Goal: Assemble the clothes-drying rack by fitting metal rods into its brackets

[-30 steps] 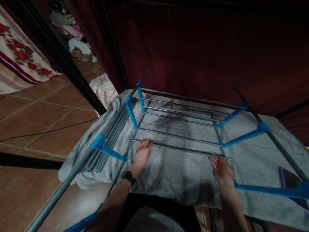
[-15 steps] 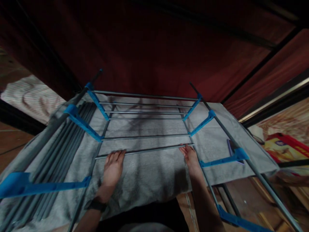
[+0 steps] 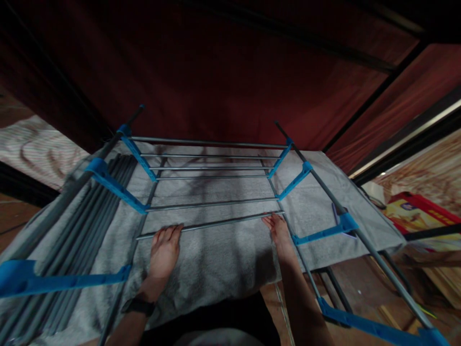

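Observation:
A thin grey metal rod (image 3: 223, 222) lies crosswise in front of me, between the two sides of a rack frame. My left hand (image 3: 166, 247) is closed over it near its left end. Near the right end, my right hand (image 3: 278, 229) has its fingers on the rod from below. The rack has grey side tubes (image 3: 326, 192) joined by blue plastic brackets (image 3: 117, 185). Several crossbars, among them the nearest fitted crossbar (image 3: 212, 204), span the brackets farther away. The held rod's ends lie close to the inner side tubes; whether they touch, I cannot tell.
Loose grey tubes (image 3: 88, 230) lie bundled on the left of the cloth-covered table (image 3: 230, 259). A purple-edged flat object (image 3: 336, 214) lies under the right side tube. A red and yellow package (image 3: 419, 214) is at the right. Dark red fabric (image 3: 216, 72) hangs behind.
The view has shifted slightly, so the rack appears a little farther left. Both hands stay on the rod, whose right end sits slightly higher in view.

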Demonstrator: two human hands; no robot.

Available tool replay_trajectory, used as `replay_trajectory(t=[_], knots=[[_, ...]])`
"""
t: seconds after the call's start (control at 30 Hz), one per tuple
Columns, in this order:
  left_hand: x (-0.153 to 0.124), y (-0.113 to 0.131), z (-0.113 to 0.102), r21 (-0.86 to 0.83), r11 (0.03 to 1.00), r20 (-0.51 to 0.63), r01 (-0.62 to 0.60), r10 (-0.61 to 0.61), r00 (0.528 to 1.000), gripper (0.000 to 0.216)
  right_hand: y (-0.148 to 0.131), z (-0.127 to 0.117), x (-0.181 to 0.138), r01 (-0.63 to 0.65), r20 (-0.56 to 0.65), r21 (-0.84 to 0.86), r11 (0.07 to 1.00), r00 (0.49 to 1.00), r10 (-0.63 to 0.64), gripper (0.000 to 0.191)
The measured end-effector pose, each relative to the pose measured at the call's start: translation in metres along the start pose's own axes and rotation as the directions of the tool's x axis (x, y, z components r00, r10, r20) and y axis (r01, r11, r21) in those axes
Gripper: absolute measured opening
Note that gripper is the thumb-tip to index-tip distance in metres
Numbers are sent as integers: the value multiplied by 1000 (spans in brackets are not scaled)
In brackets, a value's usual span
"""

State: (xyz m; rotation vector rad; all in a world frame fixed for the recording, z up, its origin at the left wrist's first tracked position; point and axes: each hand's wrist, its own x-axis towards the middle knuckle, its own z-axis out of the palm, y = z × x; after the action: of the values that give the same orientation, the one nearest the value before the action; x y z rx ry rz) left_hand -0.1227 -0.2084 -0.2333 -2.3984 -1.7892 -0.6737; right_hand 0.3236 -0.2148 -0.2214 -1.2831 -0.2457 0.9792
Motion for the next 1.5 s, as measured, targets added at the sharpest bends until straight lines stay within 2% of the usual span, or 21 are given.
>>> replay_trajectory(t=[0.17,0.37,0.5,0.77,1.03,1.27,1.5], knots=[[1,-2,1,-4,1000,-10,-15,14,1000,54,2,1,-1,28,12,22,999,1000,-28,34],[0,-2,3,-5,1000,-8,-16,16,1000,53,1,1,-4,-24,-21,3,1000,999,24,27],[1,1,-1,-17,1000,29,4,-3,1000,54,1,0,-8,-25,1,4,1000,1000,25,21],[8,8,-12,-22,1000,97,17,-14,995,55,-2,-4,-3,-47,93,17,999,995,45,25],[10,13,-15,-2,1000,136,16,-15,991,56,-2,-4,8,-78,-13,14,997,997,78,24],[13,17,-16,35,999,159,23,-28,987,54,-3,-2,14,-129,-41,-12,992,991,129,22],[16,24,-19,132,991,253,-8,-26,967,52,-9,3,12,-174,-66,-8,985,983,173,19]])
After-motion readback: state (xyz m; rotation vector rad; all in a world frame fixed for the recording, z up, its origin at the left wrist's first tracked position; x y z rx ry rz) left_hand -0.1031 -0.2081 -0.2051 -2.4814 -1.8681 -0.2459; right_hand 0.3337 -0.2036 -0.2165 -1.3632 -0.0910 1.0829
